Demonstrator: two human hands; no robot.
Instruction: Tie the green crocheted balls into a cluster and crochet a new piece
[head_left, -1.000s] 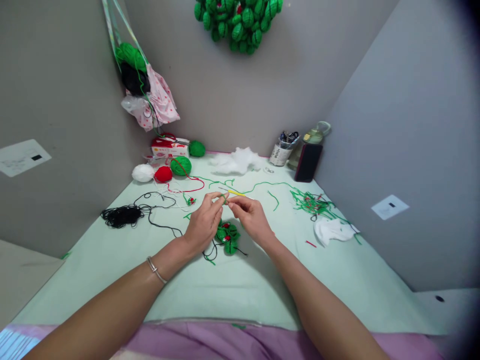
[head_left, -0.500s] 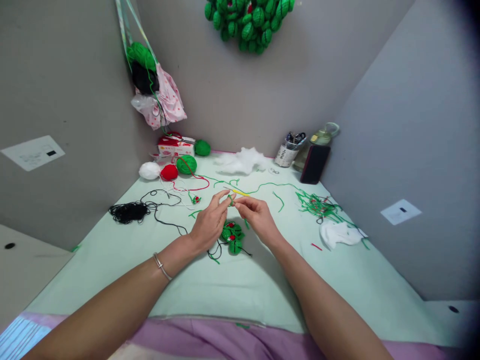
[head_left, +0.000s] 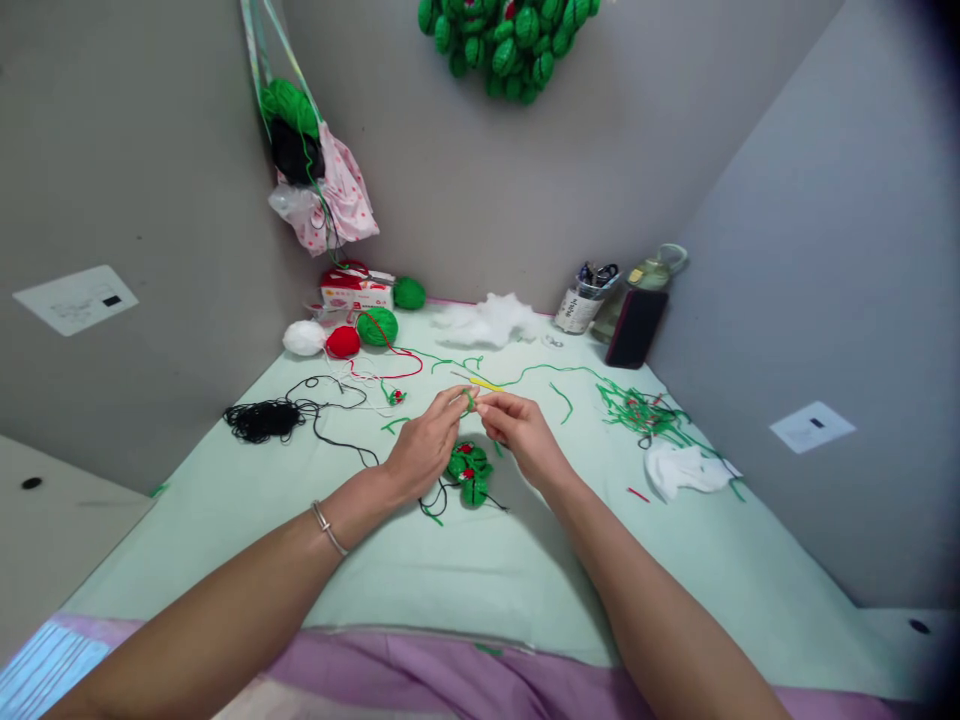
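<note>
Mint-green cloth covered the table (head_left: pixel 465 570), which was boxed in by grey walls. Near its middle, both hands met over a small green knot of yarn (head_left: pixel 470 401) held just clear of the cloth. My left hand (head_left: pixel 424 450) had thumb and forefinger pinched on it. My right hand (head_left: pixel 525 430) came in from 3 o'clock with its fingertips closed together on the same knot.

A yellow-handled hook (head_left: pixel 480 382) showed just past the fingertips at 12 o'clock. I could not tell whether the right hand gripped it or it lay on the cloth.

As I judged it, the knot was barely begun, only a few loops. A cluster of green pieces with red centres (head_left: pixel 467 472) lay at 6 o'clock, just under the hands, and looked complete.

Out from there:
- A green strand (head_left: pixel 540 370) trailed off toward 2 o'clock.
- A heap of black yarn (head_left: pixel 259 420) sat at 9 o'clock.
- White (head_left: pixel 304 338), red (head_left: pixel 343 342) and green (head_left: pixel 377 326) balls lay at 11 o'clock.
- White stuffing (head_left: pixel 487 320) was at 12 o'clock.
- A tin of scissors (head_left: pixel 577 305) and a dark phone (head_left: pixel 636 328) stood at 1 o'clock.
- Green scraps (head_left: pixel 637 410) were at 3 o'clock, with a white rag (head_left: pixel 686 470) beside them.
- A green wreath (head_left: pixel 510 40) hung on the wall above.
</note>
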